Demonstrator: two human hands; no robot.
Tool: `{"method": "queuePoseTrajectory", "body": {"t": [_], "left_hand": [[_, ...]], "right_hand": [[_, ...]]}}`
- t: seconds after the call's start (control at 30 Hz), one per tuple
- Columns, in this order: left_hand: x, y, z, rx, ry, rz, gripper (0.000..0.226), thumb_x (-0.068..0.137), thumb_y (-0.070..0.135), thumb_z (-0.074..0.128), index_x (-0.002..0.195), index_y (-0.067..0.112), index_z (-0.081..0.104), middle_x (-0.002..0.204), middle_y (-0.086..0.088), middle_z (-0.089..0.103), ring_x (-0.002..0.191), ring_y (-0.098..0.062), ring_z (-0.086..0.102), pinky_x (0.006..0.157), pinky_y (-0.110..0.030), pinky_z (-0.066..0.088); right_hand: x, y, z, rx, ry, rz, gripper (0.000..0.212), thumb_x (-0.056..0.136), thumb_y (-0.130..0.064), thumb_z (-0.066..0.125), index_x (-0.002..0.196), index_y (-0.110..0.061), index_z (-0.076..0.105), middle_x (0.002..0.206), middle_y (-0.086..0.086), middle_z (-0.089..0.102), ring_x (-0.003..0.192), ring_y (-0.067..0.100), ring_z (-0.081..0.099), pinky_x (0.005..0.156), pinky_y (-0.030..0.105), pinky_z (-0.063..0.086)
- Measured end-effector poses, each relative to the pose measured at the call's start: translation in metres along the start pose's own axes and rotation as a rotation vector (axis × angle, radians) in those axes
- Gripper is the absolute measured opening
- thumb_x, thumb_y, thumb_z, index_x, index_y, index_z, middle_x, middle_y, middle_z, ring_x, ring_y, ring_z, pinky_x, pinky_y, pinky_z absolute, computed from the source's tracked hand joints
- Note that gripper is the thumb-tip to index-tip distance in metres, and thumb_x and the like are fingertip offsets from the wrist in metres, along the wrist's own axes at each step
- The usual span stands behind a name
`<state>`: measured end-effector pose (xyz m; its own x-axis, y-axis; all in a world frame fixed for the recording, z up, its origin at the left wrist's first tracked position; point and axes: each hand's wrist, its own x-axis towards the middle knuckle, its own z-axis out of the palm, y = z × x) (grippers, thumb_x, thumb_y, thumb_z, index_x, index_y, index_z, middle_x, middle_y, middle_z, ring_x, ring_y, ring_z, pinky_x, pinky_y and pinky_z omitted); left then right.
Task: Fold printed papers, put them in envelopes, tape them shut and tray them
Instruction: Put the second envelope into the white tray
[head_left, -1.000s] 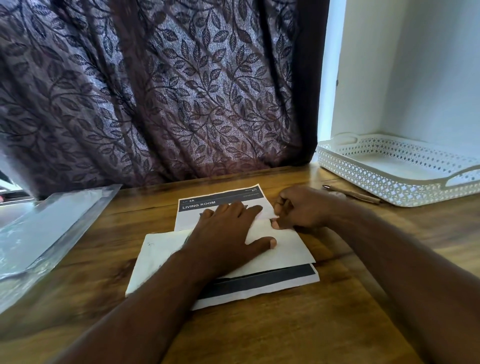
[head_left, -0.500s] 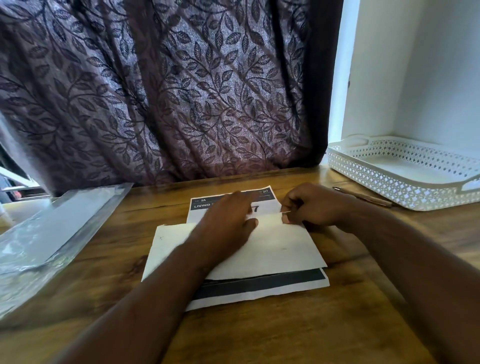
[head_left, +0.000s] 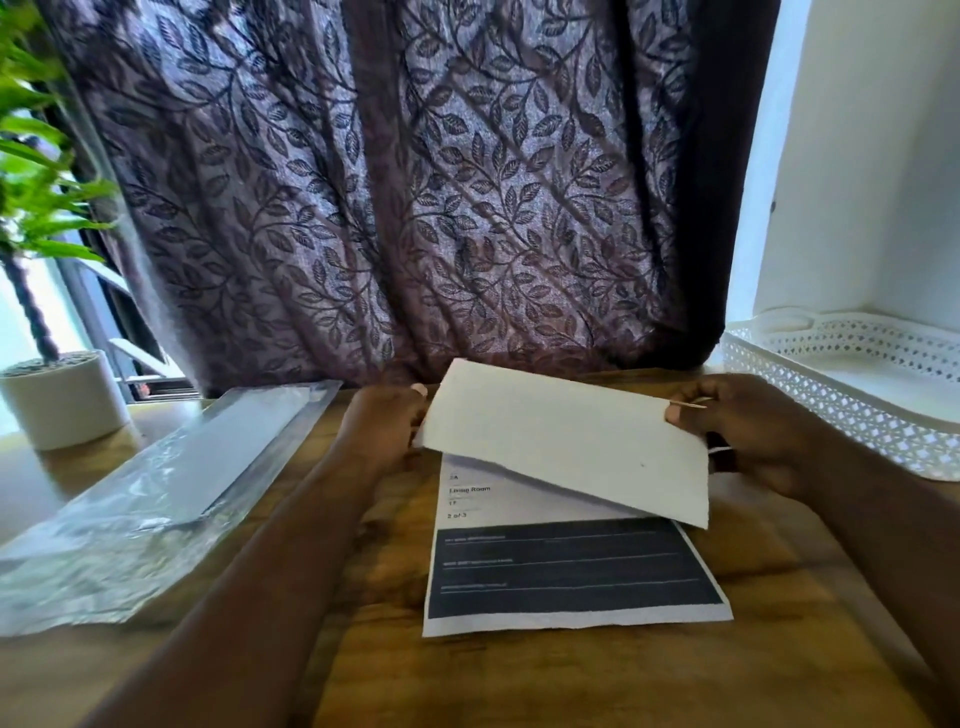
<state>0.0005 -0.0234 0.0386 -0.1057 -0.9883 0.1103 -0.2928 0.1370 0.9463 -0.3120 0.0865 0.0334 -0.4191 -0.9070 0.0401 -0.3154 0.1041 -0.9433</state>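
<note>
A white envelope (head_left: 566, 441) is lifted off the wooden table, tilted, its near edge hanging over a printed paper (head_left: 571, 571). My left hand (head_left: 384, 421) holds the envelope's left end, fingers curled behind it. My right hand (head_left: 748, 431) pinches its right end, thumb on top. The printed paper lies flat on the table, reading "Living Room" with a dark block across its lower half; its top part is hidden under the envelope. A white perforated tray (head_left: 852, 400) stands at the right.
A clear plastic sleeve holding pale sheets (head_left: 156, 493) lies on the table at the left. A potted plant in a white pot (head_left: 62, 400) stands at the far left. A leaf-patterned curtain (head_left: 389, 208) hangs behind the table. A white wall stands behind the tray.
The envelope, pressed flat on the paper by my left hand before, is now raised off it with both hands at its ends. My view has swung left and closer.
</note>
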Motion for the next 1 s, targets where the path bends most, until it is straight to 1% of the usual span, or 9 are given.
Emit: {"method": "queuePoseTrajectory", "body": {"t": [0.07,0.2,0.33,0.47,0.57,0.67,0.77,0.83,1.0], "left_hand": [[-0.001,-0.004,0.005,-0.08,-0.048,-0.068,0.021,0.099,0.023,0.06,0.099,0.004,0.069,0.097,-0.014,0.073,0.086,-0.03,0.071,0.075,-0.047,0.063],[0.002,-0.007,0.006,-0.139,-0.057,-0.099,0.014,0.096,0.014,0.066,0.1,0.002,0.071,0.095,-0.013,0.076,0.083,-0.028,0.075,0.06,-0.033,0.061],[0.006,-0.008,0.01,-0.225,0.006,-0.111,0.015,0.095,0.015,0.067,0.097,0.001,0.07,0.091,-0.012,0.077,0.073,-0.023,0.077,0.056,-0.029,0.06],[0.007,-0.008,0.015,-0.196,0.114,-0.065,0.017,0.094,0.02,0.069,0.091,0.004,0.073,0.086,-0.01,0.077,0.06,-0.014,0.073,0.052,-0.025,0.057],[0.004,-0.005,0.018,-0.446,0.078,-0.103,0.018,0.096,0.019,0.066,0.094,0.002,0.071,0.092,-0.016,0.076,0.072,-0.022,0.072,0.071,-0.036,0.062],[-0.007,0.009,0.03,-0.7,-0.08,-0.128,0.023,0.1,0.023,0.059,0.102,0.002,0.065,0.095,-0.019,0.076,0.086,-0.03,0.075,0.076,-0.04,0.063],[-0.018,0.025,0.056,-0.676,-0.209,-0.084,0.04,0.1,0.039,0.055,0.113,0.002,0.063,0.104,-0.022,0.075,0.093,-0.032,0.075,0.078,-0.041,0.063],[-0.029,0.036,0.08,-0.678,-0.288,-0.081,0.043,0.099,0.042,0.055,0.114,0.003,0.062,0.103,-0.022,0.075,0.091,-0.031,0.075,0.078,-0.041,0.063],[-0.068,0.063,0.154,-0.614,-0.542,-0.045,0.023,0.1,0.024,0.058,0.111,0.004,0.063,0.107,-0.023,0.072,0.088,-0.027,0.071,0.077,-0.035,0.061]], "right_hand": [[-0.001,-0.001,0.0,0.011,0.012,0.003,0.009,0.096,-0.009,0.064,0.1,-0.002,0.066,0.095,0.017,0.072,0.082,0.028,0.066,0.067,0.036,0.053],[-0.001,-0.001,-0.001,0.043,0.025,-0.02,0.011,0.092,-0.007,0.068,0.099,0.001,0.067,0.095,0.02,0.074,0.081,0.028,0.069,0.071,0.041,0.055],[0.0,-0.004,-0.006,0.08,-0.018,-0.018,0.011,0.091,-0.002,0.067,0.099,0.005,0.069,0.099,0.026,0.074,0.088,0.036,0.072,0.088,0.058,0.055],[0.002,-0.005,-0.007,0.051,-0.073,0.055,0.01,0.092,0.006,0.062,0.1,0.005,0.068,0.108,0.031,0.071,0.106,0.046,0.068,0.093,0.059,0.055],[0.001,-0.007,-0.007,0.078,-0.039,0.068,0.014,0.091,0.006,0.064,0.104,0.011,0.066,0.109,0.033,0.07,0.103,0.046,0.069,0.088,0.056,0.058],[-0.003,-0.012,-0.016,0.173,0.048,0.077,0.016,0.091,0.008,0.063,0.106,0.014,0.065,0.102,0.025,0.073,0.083,0.031,0.074,0.071,0.039,0.063],[-0.012,-0.019,-0.039,0.292,0.142,0.084,0.008,0.089,0.01,0.065,0.095,0.014,0.067,0.094,0.025,0.073,0.073,0.029,0.073,0.066,0.039,0.064],[-0.02,-0.021,-0.064,0.356,0.22,0.084,0.01,0.088,0.01,0.065,0.095,0.017,0.064,0.084,0.025,0.071,0.061,0.026,0.07,0.049,0.032,0.061],[-0.039,-0.008,-0.148,0.338,0.536,0.091,0.015,0.089,0.007,0.066,0.103,0.011,0.064,0.077,0.018,0.061,0.036,0.013,0.062,0.038,0.019,0.05]]}}
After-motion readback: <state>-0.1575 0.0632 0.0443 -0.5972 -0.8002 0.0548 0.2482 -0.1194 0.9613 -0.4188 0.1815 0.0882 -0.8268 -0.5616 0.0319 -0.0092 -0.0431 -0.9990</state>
